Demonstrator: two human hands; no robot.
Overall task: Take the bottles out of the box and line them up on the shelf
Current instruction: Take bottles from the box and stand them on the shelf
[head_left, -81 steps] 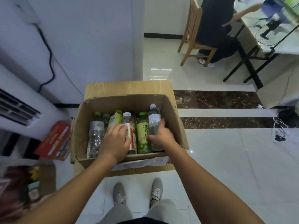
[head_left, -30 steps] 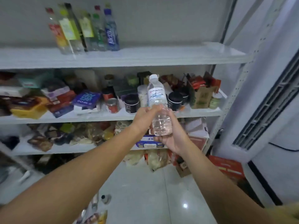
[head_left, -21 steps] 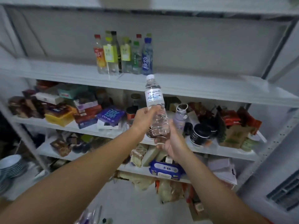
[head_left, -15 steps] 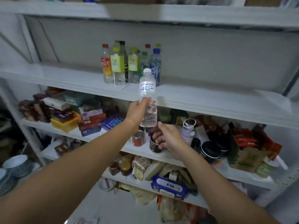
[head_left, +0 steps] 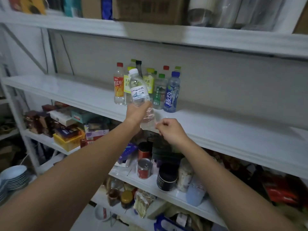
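Note:
My left hand (head_left: 137,112) grips a clear water bottle (head_left: 139,92) with a white cap and a white label around its lower half, tilted slightly left, in front of the white shelf (head_left: 216,129). My right hand (head_left: 170,130) hangs just right of the bottle's base, fingers curled, holding nothing. Behind the held bottle stands a cluster of several bottles on the shelf: a red-labelled one (head_left: 118,85), green-capped ones (head_left: 159,90) and a blue one (head_left: 172,93) at the right end. The box is out of view.
The shelf runs bare to the right of the blue bottle and to the left of the cluster. Another shelf board (head_left: 183,37) hangs above. Lower shelves hold cans (head_left: 144,168), jars and boxes (head_left: 66,140). Stacked bowls (head_left: 11,177) sit at lower left.
I turned from the box to the shelf carrying the water bottle. My right hand let go of its base; my left hand has raised it up to the level of the bottle cluster.

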